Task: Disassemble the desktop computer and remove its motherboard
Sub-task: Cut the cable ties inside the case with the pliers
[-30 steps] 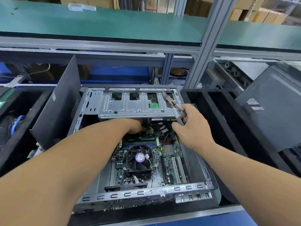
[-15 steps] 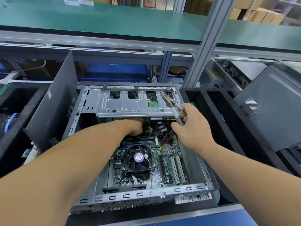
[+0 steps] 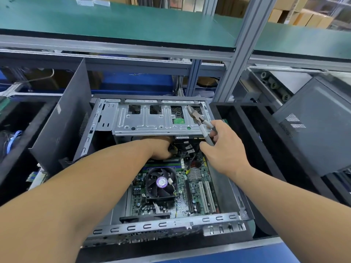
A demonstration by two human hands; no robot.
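While the right hand (image 3: 226, 149) grips pliers (image 3: 201, 123), the left hand (image 3: 160, 148) pinches cables (image 3: 173, 149) under the drive cage (image 3: 152, 118).

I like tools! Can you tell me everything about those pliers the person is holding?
The pliers have a dull metal head with pointed jaws and pale grey handles. The right hand grips the handles, which are spread a little. The tool tilts with its tip pointing up and away, over the right end of the silver metal drive tray. Whether it touches the tray is unclear.
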